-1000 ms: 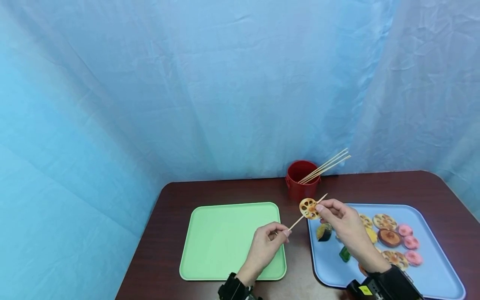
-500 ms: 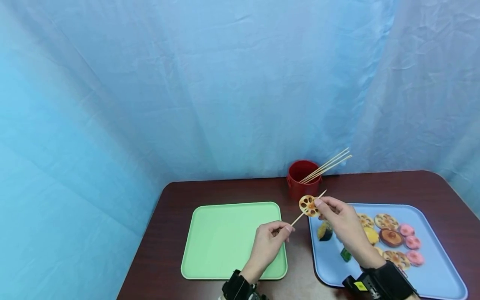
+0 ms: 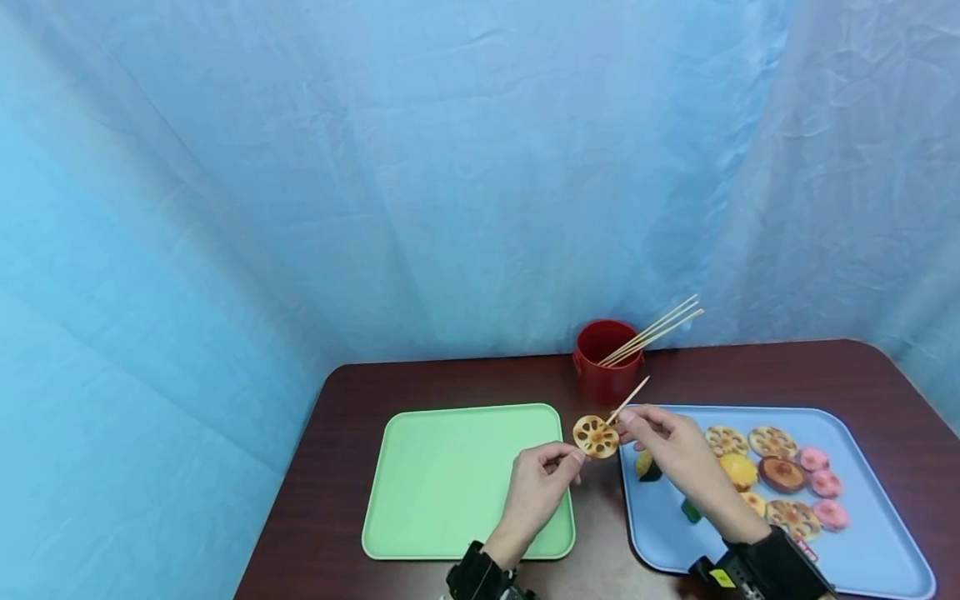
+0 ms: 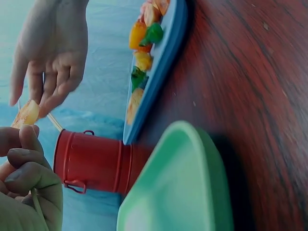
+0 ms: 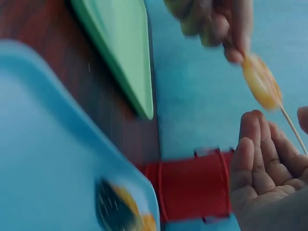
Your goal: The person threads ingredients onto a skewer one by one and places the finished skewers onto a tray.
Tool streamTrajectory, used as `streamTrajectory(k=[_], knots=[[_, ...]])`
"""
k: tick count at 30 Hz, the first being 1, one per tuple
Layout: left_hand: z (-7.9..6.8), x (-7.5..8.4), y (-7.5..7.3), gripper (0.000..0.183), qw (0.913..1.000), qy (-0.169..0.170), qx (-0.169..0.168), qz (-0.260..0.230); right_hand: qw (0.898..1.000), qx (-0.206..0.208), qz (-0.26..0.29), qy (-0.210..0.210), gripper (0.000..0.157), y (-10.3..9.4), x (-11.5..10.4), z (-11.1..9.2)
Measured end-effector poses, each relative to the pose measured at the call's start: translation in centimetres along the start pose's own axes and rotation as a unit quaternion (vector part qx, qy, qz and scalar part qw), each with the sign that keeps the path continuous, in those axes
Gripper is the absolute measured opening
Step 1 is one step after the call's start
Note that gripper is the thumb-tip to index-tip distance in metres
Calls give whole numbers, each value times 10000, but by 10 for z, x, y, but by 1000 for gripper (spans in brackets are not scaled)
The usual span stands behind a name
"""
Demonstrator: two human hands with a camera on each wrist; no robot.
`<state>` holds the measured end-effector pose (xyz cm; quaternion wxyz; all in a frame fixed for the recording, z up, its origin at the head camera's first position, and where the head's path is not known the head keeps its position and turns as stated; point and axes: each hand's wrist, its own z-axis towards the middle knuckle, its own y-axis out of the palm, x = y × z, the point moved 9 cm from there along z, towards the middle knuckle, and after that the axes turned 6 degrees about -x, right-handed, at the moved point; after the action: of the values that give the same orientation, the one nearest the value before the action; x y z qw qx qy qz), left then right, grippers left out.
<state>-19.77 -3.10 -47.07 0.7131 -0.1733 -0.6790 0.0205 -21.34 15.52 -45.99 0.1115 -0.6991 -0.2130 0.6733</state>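
Black straps (image 3: 783,567) circled the wrists nearest the viewer. The left hand (image 3: 534,483) pinched a wooden skewer (image 3: 628,401) between curled fingers and thumb; a lotus-root slice (image 3: 596,437) was threaded on it, right at those fingertips, above the gap between two trays. The right hand (image 3: 675,446) hung just beside the slice, its fingers loosely bent and apart from the thumb, the skewer's upper part passing between them. On the dark table (image 3: 300,517) lay a green tray (image 3: 442,483) and, to its right, a blue tray (image 3: 862,550) bearing pink rings (image 3: 826,484), a brown round (image 3: 782,474) and a yellow piece (image 3: 738,472). Behind stood a red cup (image 3: 600,385) with thin sticks (image 3: 667,327) leaning out, then a blue curtain (image 3: 450,183).
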Motion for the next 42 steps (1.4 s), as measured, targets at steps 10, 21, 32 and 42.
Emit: streamTrajectory(k=[10, 21, 32, 42], knots=[[4, -19, -13, 17, 10000, 8, 50, -15, 9810, -278, -1802, -669, 33, -26, 6, 3], [4, -22, -15, 21, 10000, -37, 60, 21, 9045, -1084, -3635, -1948, 23, -1, 8, 3], [3, -28, -17, 18, 9995, -265, 148, 127, 8769, -1451, -4060, -2123, 27, 12, 18, 3], [-3, -10, -19, 15, 9999, -160, 49, 2, 8559, -1403, -4333, -2449, 28, 16, 17, -1]])
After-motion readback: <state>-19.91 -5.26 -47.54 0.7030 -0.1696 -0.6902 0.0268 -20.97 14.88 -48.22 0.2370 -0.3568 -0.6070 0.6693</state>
